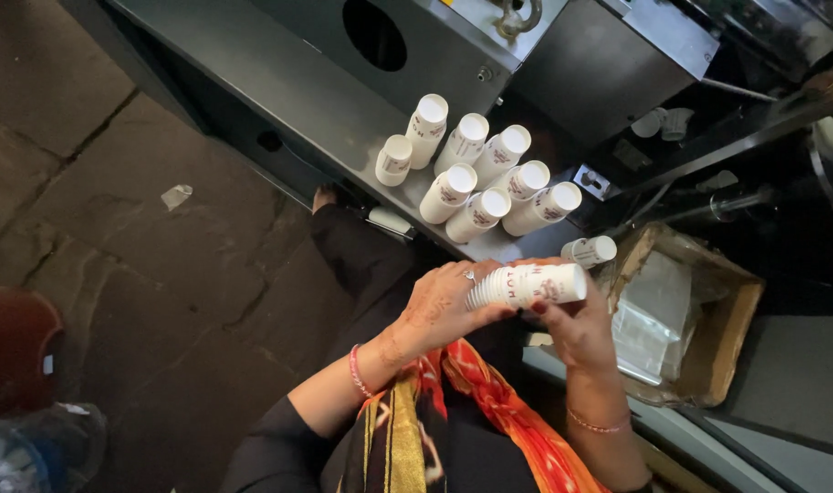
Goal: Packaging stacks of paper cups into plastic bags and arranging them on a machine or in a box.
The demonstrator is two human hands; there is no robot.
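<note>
While the grey metal counter (279,87) filled the upper middle of the frame, a cardboard box (722,342) at the right held clear plastic bags (649,324). Nine white paper cups (480,173) stood upside down in a group on the counter, and one more cup (592,249) lay just beside the box. Below them, at the centre, the left hand (439,310) and the right hand (571,333) both had their fingers closed around a stack of white paper cups (529,284), held sideways between them.
</note>
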